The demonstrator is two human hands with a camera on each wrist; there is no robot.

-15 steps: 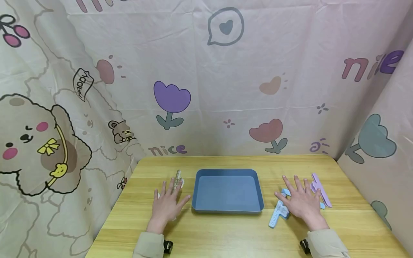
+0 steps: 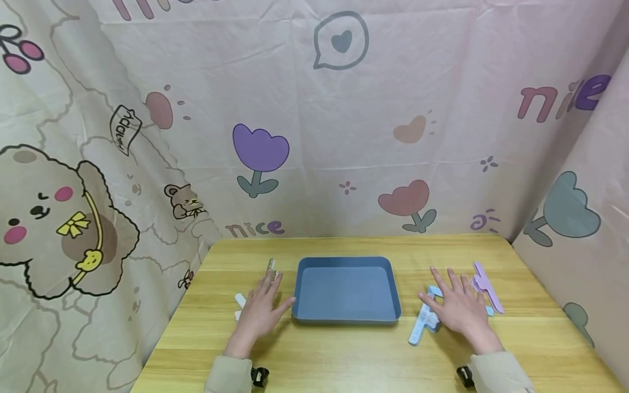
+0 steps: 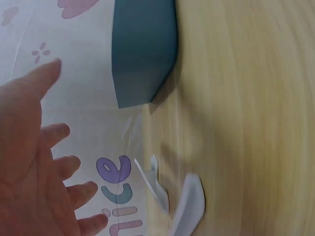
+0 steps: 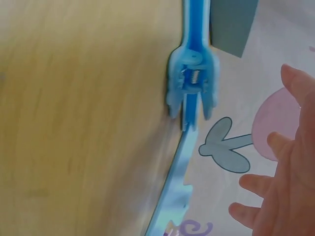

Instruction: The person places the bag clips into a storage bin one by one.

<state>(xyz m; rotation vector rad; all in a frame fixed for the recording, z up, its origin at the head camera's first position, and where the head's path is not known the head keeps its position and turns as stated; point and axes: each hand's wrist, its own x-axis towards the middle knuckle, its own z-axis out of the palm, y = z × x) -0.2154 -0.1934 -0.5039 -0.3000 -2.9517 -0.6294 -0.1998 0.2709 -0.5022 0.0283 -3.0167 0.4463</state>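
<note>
Head camera overlooks the table; blurry wrist cameras perhaps share the tray.

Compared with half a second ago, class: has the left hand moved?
Yes. The left hand has shifted toward the blue tray and lifted, uncovering the white clip on the table.

a light blue clip lay flat on the wooden table, just right of the blue tray, its long jaw pointing toward the near edge. a white clip and an upright beige one sat left of the tray, a lilac clip farthest right.
</note>
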